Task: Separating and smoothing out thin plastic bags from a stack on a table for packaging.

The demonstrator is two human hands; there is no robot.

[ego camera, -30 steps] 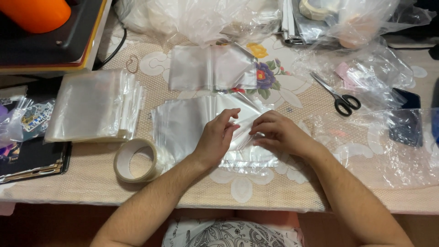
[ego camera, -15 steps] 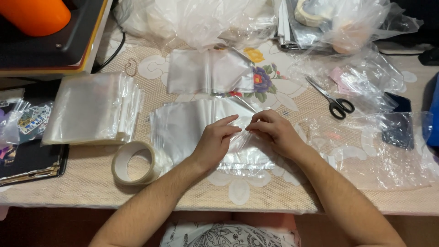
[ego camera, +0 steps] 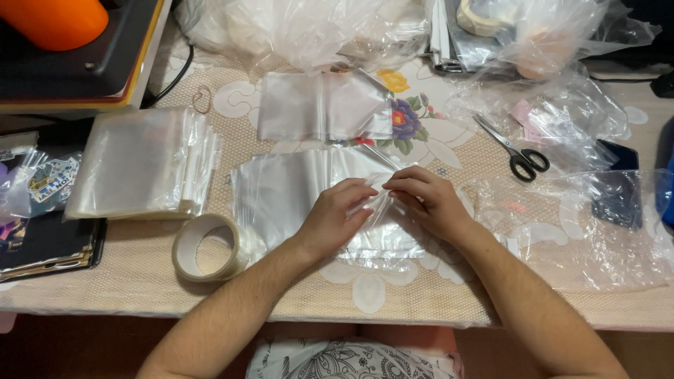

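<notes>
Both forearms are showing bare, no sleeves reaching the left hand (ego camera: 335, 219) or right hand (ego camera: 428, 203), while a white, dark-patterned garment is peeking in at 6 o'clock.

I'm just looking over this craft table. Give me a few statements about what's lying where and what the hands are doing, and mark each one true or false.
1. Both hands, left hand and right hand, rest on a pile of clear plastic bags. True.
2. The scissors are in the right hand. False: they lie on the table, to the right of the hands.
3. A roll of tape lies left of the left forearm. True.
4. The stack of bags at the left stands upright. False: it lies flat.
5. The scissors have red handles. False: they are black.
</notes>
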